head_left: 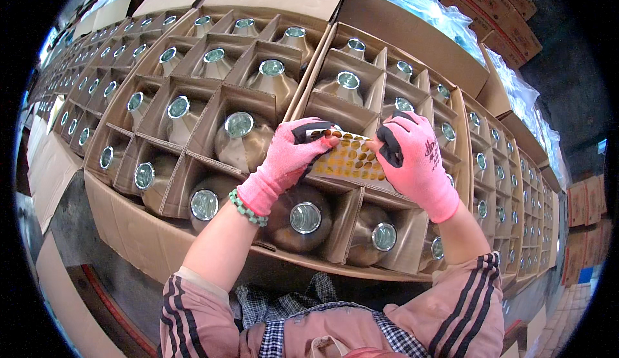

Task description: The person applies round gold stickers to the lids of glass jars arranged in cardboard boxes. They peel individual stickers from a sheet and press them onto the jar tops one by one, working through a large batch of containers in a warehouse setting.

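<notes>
A small sheet of round gold stickers (348, 159) is held up over an open carton (138, 229) of glass flasks. My left hand (288, 155), in a pink glove with black palm side and bare fingertips, is closed on the sheet's left end. At the sheet's upper right corner, my right hand (412, 158), gloved alike, has thumb and finger pinched together; whether a single sticker is between them cannot be made out. Just below the sheet stands a round brown-gold flask (303, 219) with a silvery rim. Another flask (242, 135) stands left of my left hand.
Cardboard dividers (184, 193) part the flasks into cells, one flask in each. More filled cartons (509, 184) stretch to the right and far left. Along the back, raised flaps (412, 39) border blue-tinted plastic wrap (419, 0). Closed brown boxes (493, 9) are stacked behind.
</notes>
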### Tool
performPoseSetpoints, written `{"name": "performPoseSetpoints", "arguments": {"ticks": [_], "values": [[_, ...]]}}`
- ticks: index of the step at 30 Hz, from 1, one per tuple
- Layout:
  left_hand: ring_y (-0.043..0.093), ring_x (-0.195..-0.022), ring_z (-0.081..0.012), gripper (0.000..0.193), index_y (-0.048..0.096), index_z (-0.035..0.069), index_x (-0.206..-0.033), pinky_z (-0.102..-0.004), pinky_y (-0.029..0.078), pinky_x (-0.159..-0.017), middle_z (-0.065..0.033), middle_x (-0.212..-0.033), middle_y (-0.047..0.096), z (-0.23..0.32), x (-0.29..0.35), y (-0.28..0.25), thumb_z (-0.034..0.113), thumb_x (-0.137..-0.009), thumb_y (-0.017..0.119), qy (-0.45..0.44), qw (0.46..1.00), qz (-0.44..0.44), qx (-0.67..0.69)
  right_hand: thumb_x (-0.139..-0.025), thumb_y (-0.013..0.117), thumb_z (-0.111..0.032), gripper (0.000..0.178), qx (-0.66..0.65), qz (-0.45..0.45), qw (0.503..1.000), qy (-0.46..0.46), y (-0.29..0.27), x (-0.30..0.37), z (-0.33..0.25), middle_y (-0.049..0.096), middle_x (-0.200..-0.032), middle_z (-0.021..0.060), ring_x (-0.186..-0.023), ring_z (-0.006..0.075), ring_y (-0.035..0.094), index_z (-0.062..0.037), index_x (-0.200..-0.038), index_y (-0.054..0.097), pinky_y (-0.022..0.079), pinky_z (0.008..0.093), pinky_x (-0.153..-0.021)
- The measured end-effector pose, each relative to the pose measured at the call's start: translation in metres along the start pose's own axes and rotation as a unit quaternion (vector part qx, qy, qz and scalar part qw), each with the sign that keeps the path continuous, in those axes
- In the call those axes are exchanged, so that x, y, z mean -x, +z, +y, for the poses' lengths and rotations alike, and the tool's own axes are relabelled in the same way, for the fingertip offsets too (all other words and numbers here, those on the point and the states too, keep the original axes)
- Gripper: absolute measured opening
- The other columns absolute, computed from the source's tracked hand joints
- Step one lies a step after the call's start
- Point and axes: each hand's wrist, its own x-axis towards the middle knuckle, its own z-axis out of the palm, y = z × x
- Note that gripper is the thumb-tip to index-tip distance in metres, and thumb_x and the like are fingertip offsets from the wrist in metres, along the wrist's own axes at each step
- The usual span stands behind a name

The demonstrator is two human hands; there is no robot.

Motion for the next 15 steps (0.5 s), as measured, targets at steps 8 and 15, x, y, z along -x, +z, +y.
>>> {"name": "performPoseSetpoints", "arguments": {"ticks": [8, 15], "values": [[0.055, -0.077, -0.0095, 0.022, 0.06, -0.001, -0.087, -0.023, 0.044, -0.072, -0.0043, -0.082, 0.061, -0.0005, -0.0022, -0.001, 0.009, -0.067, 0.065, 0.035, 0.999, -0.026, -0.017, -0.061, 0.06, -0.007, 0.011, -0.037, -0.004, 0.999, 0.007, -0.0062, -0.0011, -0.005, 0.051, -0.07, 0.0094, -0.073, 0.0282, 0.05, -0.0057, -0.069, 0.052, 0.038, 0.0365, -0.069], [0.054, -0.076, -0.0087, 0.023, 0.06, -0.001, -0.087, -0.0224, 0.044, -0.071, -0.004, -0.083, 0.061, 0.0017, 0.0003, -0.0001, 0.01, -0.067, 0.066, -0.027, 0.999, 0.002, -0.018, -0.06, 0.061, -0.009, 0.017, 0.025, -0.014, 1.0, 0.012, -0.0038, 0.0016, -0.0045, 0.051, -0.074, 0.0102, -0.077, 0.0284, 0.049, -0.0043, -0.073, 0.052, 0.037, 0.0378, -0.073]]}}
